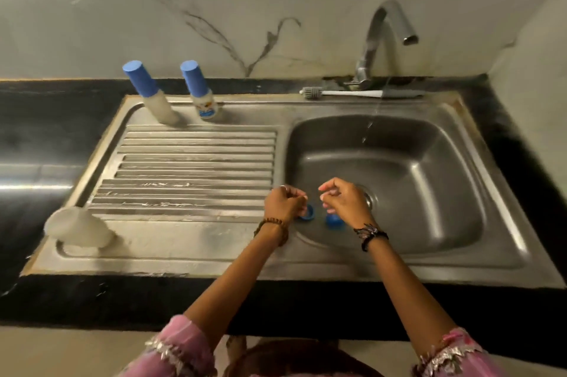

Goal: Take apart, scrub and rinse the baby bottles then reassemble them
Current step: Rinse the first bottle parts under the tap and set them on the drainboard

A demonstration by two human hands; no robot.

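Observation:
Two assembled baby bottles stand at the back of the drainboard, both with blue caps: a plain one leaning left and a printed one. A translucent bottle body sits at the drainboard's front left corner. My left hand and my right hand hover close together over the left part of the sink basin, fingers curled, with nothing visible in either. Just below them in the basin are a blue screw ring and a blue cap, both partly hidden by my hands.
A bottle brush lies along the sink's back rim under the tap, from which a thin stream of water falls into the basin. The ribbed drainboard is wet. Black counter surrounds the sink; marble wall behind.

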